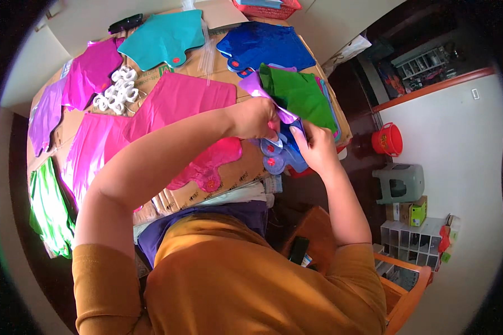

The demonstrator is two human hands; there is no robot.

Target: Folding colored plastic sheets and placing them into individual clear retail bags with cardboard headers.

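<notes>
Cardboard tabletop [247,165] edge near right hand [321,146], floor [356,187] beyond

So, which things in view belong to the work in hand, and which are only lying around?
Work in hand:
purple sheet, at the left hand and right hand
green sheet near it
pink sheets, probably

Just lying around, apparently:
red bucket
grey stool
storage rack
</notes>
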